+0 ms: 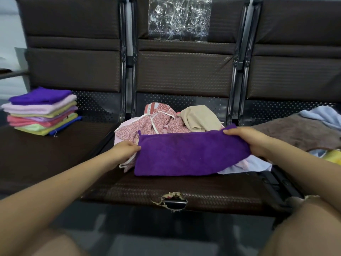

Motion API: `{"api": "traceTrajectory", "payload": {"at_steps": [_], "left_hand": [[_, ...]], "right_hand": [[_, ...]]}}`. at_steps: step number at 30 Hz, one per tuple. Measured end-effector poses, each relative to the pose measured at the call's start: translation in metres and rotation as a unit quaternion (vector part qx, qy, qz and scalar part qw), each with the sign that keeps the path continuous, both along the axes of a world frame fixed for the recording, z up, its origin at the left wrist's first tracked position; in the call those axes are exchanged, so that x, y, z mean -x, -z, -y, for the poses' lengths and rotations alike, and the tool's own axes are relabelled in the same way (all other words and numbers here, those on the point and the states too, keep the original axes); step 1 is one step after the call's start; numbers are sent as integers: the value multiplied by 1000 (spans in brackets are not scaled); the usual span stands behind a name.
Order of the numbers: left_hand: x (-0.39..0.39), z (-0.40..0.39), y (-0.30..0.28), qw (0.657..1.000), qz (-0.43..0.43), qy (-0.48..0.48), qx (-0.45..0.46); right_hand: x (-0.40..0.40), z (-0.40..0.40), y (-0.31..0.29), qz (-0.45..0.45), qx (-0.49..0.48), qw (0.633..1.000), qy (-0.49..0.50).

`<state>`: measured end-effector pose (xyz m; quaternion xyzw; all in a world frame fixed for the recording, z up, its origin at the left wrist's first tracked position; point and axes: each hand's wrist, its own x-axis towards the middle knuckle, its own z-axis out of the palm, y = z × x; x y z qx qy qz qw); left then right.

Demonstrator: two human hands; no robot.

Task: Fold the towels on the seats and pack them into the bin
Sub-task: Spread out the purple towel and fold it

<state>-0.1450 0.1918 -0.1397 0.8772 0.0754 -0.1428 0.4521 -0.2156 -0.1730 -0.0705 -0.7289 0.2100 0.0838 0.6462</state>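
While we hold the purple microfibre towel (191, 154) by its two short ends, its long axis runs straight across from our left hand (127, 149) to our right hand (245, 140), on the middle seat of the dark brown padded bench (184, 193). Both sets of fingers curl around the cloth's edge, pinching it. It lies already folded into a long strip, in front of the heap of unfolded pink patterned and beige cloths (166, 119). We judge the next fold must bring one end over the other along that axis; neither hand is nearer. Well to the left of the strip sits the stack of folded coloured towels (42, 111). No bin shows.
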Motion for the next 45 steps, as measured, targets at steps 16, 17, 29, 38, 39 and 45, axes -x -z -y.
{"api": "traceTrajectory", "payload": {"at_steps": [16,17,29,38,39,45], "left_hand": [[11,2,-26,997,50,-49,27],[9,1,-26,996,84,-32,-21],[29,23,-26,990,-109,-7,88],[7,0,-70,950,-58,-28,306],[3,-9,-78,939,-60,-37,337],[-45,-116,-103,924,-11,-131,360]], "right_hand": [[-45,-190,3,18,30,972,-233],[-50,-185,2,34,52,976,-207],[-42,-118,34,-138,51,981,-127],[-61,-175,-29,67,-58,993,-80],[-69,-186,-36,67,-45,994,-73],[-146,-297,-58,76,-55,989,-115]]}}
